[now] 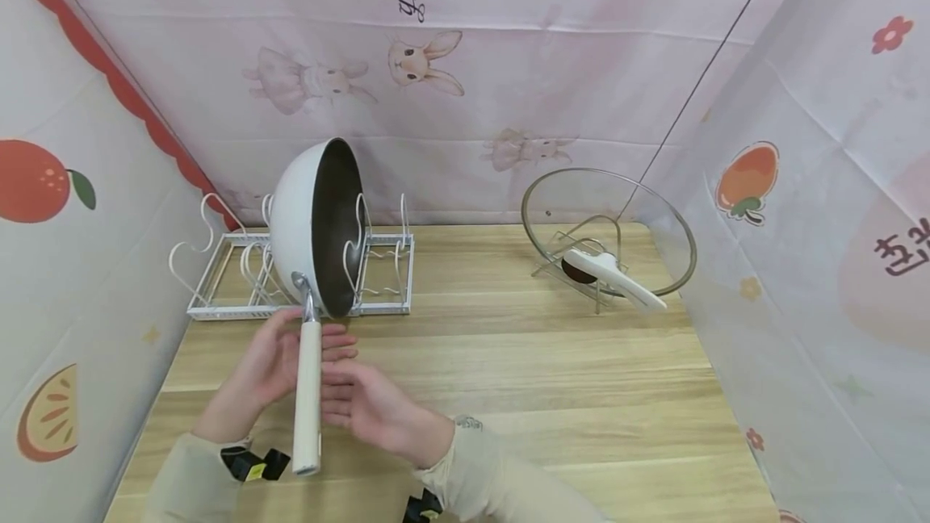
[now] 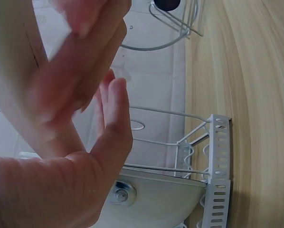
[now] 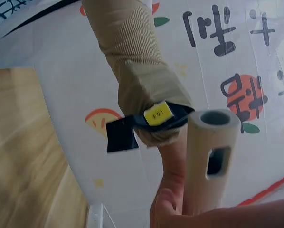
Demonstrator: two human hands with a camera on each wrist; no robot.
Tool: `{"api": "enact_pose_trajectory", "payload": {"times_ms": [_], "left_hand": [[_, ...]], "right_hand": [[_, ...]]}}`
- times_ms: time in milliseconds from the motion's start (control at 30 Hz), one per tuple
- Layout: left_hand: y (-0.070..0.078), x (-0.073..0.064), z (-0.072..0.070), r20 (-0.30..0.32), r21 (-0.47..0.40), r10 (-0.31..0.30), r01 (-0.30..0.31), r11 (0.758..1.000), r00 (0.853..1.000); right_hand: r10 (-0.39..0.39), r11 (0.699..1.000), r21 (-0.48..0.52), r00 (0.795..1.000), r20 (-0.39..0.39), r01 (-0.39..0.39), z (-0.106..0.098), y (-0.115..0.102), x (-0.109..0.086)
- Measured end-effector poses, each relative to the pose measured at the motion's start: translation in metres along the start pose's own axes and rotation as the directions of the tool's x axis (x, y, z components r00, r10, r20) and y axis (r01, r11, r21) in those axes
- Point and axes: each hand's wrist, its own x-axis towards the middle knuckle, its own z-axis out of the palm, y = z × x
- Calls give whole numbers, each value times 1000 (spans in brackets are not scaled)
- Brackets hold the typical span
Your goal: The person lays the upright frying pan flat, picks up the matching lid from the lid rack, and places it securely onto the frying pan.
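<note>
A white wok (image 1: 291,216) with a dark inside stands on its side in a white wire pan rack (image 1: 385,307). Its cream handle (image 1: 308,402) points toward me. My left hand (image 1: 270,366) is at the handle's left with fingers extended, some passing beneath it. From the right, my right hand (image 1: 378,414) reaches close to the handle, fingers loosely straight and palm turned toward it. Neither hand curls round the handle. In the right wrist view the handle's hollow end (image 3: 211,166) shows a slot. The left wrist view has the wok's side (image 2: 156,199) beside the rack.
A glass lid (image 1: 570,170) with a white handle (image 1: 617,274) leans on a small wire stand (image 1: 598,303) at the back right. Printed cloth walls (image 1: 465,119) enclose the wooden table (image 1: 508,394) at the back and both sides.
</note>
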Motion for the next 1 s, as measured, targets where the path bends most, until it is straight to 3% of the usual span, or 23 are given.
{"api": "enact_pose_trajectory", "payload": {"times_ms": [167, 400, 533, 633, 700, 767, 833, 900, 1000], "left_hand": [[3, 2, 0, 16, -16, -5, 5, 1000, 1000], [8, 5, 4, -40, -27, -42, 41, 999, 998], [7, 8, 6, -43, -34, -42, 40, 999, 998], [4, 11, 11, -138, 28, -15, 19, 999, 990], [0, 13, 15, -263, 137, 19, 18, 990, 965], [-3, 16, 18, -395, 284, 71, 48, 958, 916], [-7, 19, 21, -485, 423, 132, 99, 901, 864], [-9, 21, 22, -537, 528, 196, 146, 836, 821], [-11, 22, 22, -558, 630, 270, 188, 753, 785]], "right_hand": [[57, 998, 9, 998, 7, -57, 7, 6, 7], [179, 982, 62, 983, 29, -181, 20, 14, 24], [202, 976, 93, 979, -33, -198, 26, 21, 34], [168, 983, 87, 981, -94, -160, 29, 27, 38], [116, 992, 65, 984, -133, -108, 31, 31, 39], [54, 998, 39, 986, -161, -48, 33, 35, 39], [-2, 1000, 14, 983, -185, 5, 34, 37, 39], [-30, 1000, -1, 980, -198, 30, 35, 39, 40], [-62, 998, -19, 973, -224, 59, 37, 40, 40]]}}
